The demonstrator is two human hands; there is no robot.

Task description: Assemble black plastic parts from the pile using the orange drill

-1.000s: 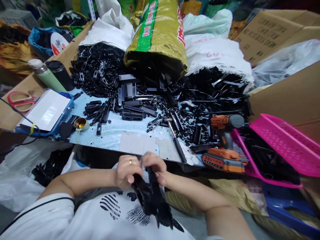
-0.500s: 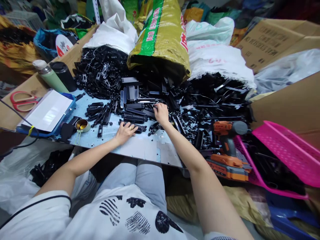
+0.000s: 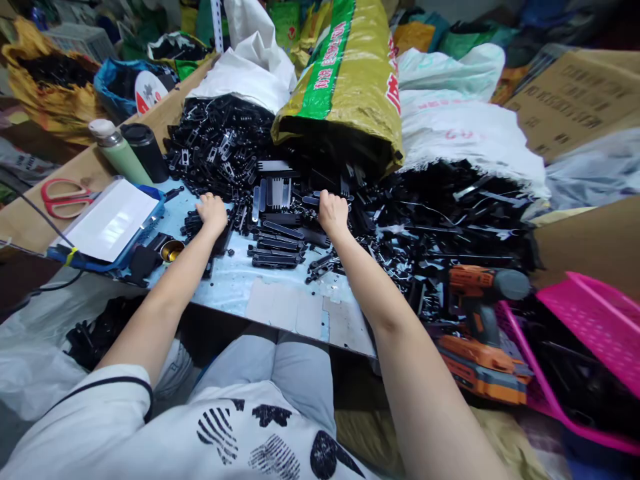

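Observation:
My left hand [image 3: 213, 213] is on the left side of the worktable, over a heap of small black slotted parts [image 3: 193, 223]. Its fingers are curled down, and what lies under them is hidden. My right hand [image 3: 333, 213] is closed over a flat, round-ended black strip [image 3: 311, 199] at the front of the central pile. The strip's ends stick out on both sides of the fingers. Between my hands lies a row of long black handle-like pieces [image 3: 277, 245]. Behind them are flat black comb-ended plates [image 3: 279, 193].
An orange cordless drill [image 3: 483, 327] stands at right beside a pink basket [image 3: 550, 393]. Sacks spill black parts along the back, a yellow sack [image 3: 345, 87] in the middle. At left are red-handled scissors [image 3: 65, 198], a blue tray [image 3: 159, 200], a green bottle [image 3: 120, 155] and a black cup [image 3: 146, 152].
My left hand has left the row of long black pieces and moved left and farther back to the heap. My right hand has shifted slightly back onto the flat strip. The view has turned left.

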